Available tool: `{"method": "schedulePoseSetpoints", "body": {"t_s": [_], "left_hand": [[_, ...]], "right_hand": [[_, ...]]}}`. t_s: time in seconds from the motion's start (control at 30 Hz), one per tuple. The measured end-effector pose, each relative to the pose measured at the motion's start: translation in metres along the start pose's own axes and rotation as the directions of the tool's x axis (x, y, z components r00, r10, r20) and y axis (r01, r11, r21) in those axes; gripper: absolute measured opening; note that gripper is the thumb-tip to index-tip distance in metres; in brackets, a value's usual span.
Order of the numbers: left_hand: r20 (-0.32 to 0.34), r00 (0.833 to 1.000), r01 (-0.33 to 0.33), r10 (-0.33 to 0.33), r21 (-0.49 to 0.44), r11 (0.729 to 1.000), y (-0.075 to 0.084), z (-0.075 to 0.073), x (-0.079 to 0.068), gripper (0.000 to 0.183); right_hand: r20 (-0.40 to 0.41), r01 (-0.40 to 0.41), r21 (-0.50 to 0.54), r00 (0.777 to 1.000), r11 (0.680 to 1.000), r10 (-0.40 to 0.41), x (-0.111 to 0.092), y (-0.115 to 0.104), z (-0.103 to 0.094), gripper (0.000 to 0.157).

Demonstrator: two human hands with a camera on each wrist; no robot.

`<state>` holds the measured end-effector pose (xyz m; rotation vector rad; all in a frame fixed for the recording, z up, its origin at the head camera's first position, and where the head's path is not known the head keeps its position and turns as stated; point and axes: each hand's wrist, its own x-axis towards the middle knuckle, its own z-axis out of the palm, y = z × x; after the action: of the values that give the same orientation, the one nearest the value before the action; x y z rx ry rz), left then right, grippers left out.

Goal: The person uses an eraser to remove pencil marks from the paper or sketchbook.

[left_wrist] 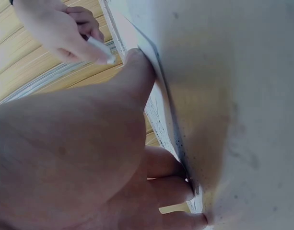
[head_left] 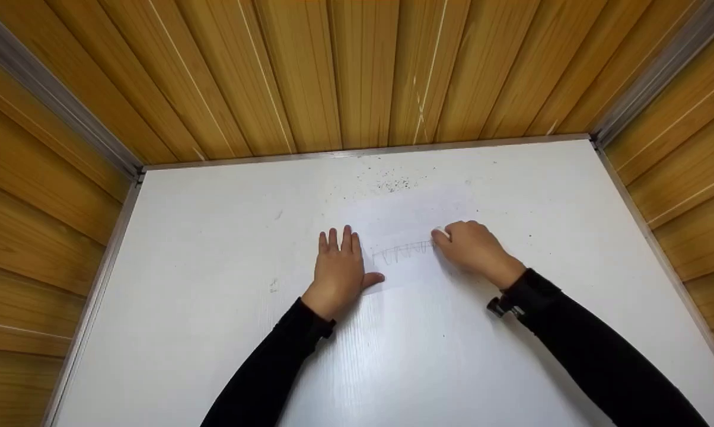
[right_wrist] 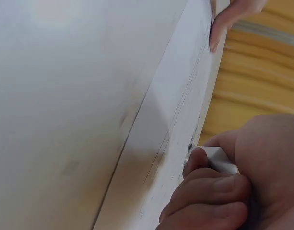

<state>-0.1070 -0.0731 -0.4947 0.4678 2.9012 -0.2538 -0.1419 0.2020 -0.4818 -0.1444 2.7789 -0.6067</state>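
A white sheet of paper (head_left: 410, 207) lies on the white table, with a pencil drawing of a long line and several looped strokes (head_left: 405, 252) across its middle. My left hand (head_left: 338, 273) rests at the paper's left edge, fingers straight and thumb spread over the sheet. Between the thumb and curled fingers of my right hand (head_left: 475, 246) is a white eraser (right_wrist: 218, 158), held at the right end of the drawn line. In the left wrist view the eraser (left_wrist: 101, 50) pokes out past the fingertips.
Dark eraser crumbs (head_left: 395, 185) are scattered beyond the paper's far edge. Faint smudges (head_left: 274, 286) mark the table (head_left: 214, 249) on the left. Wood-patterned panels (head_left: 363, 71) with metal edging stand around the back and sides.
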Motion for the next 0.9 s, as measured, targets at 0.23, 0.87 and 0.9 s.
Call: {"method": "schedulePoseSetpoints", "body": {"t_s": [0.23,0.87,0.9], "left_hand": [[0.000,1.000,-0.004,0.004,-0.032,0.999,-0.001,0.000,0.001,0.114],[-0.020,1.000,0.000,-0.001,-0.031,1.000,-0.003,0.002,0.000,0.112],[-0.016,1.000,0.002,-0.002,-0.021,1.000,-0.003,0.001,0.000,0.112]], "right_hand": [[0.087,0.114,-0.064,0.990,0.991,-0.108,0.010,-0.064,0.026,0.052],[0.087,0.127,-0.101,0.989,0.987,-0.119,0.018,-0.059,0.037,0.050],[0.086,0.107,-0.090,0.991,0.990,-0.099,0.018,-0.046,0.031,0.052]]}}
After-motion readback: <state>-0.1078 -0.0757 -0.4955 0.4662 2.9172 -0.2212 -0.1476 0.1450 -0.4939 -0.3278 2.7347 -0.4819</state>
